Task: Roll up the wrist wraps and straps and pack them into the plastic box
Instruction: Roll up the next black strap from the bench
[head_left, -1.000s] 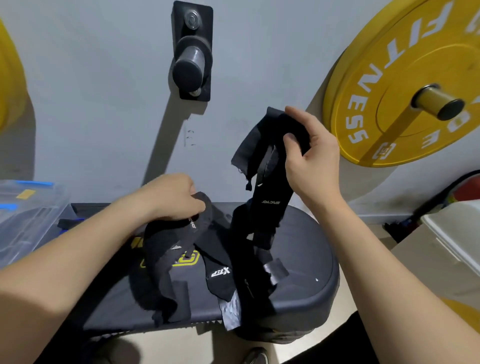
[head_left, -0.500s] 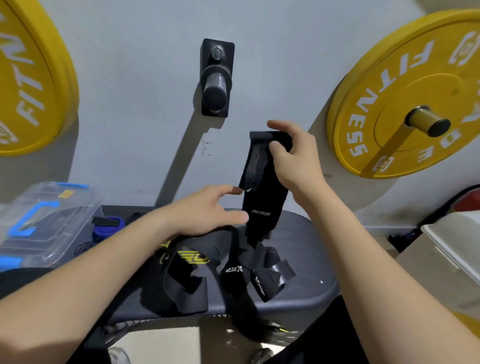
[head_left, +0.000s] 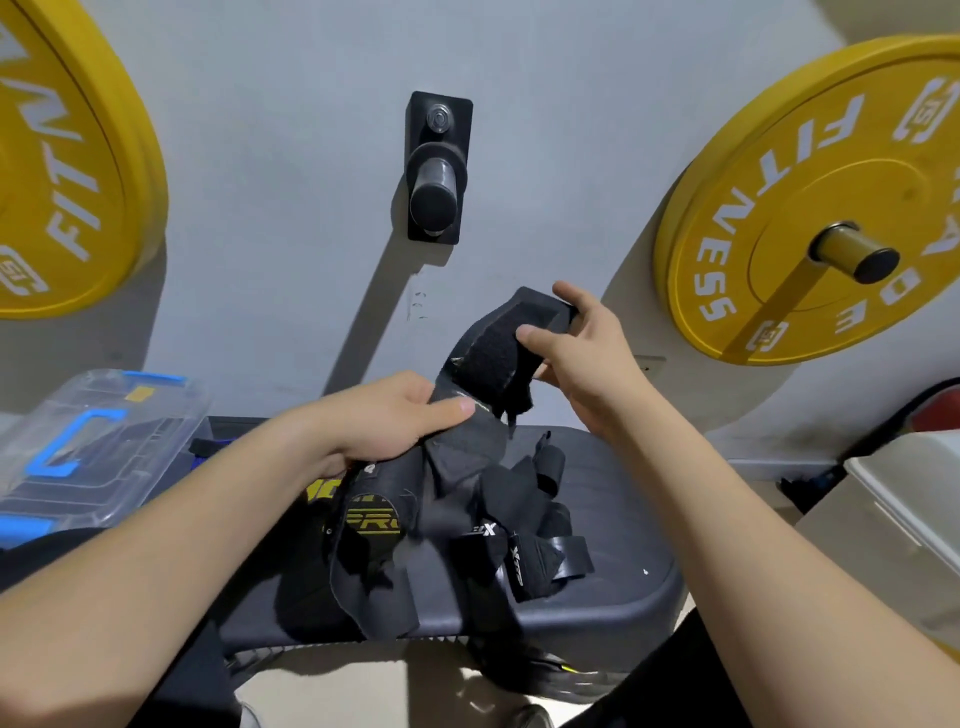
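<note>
A heap of wraps and straps (head_left: 467, 530) lies on the middle of the table (head_left: 623, 587), with some ends hanging over its near edge. Above the heap, one wrap (head_left: 493, 358) is held up between the hands. The left hand (head_left: 384, 421) grips its lower part just over the heap, and the right hand (head_left: 587, 358) pinches its upper end, higher and to the right. The plastic box (head_left: 93, 441) sits at the table's left end. Behind the table is the wall (head_left: 285, 156), with a peg (head_left: 436, 176) at the centre, a left plate (head_left: 67, 171) and a right plate (head_left: 810, 208) hung on either side. A bin (head_left: 904, 519) stands off the table's right end.
</note>
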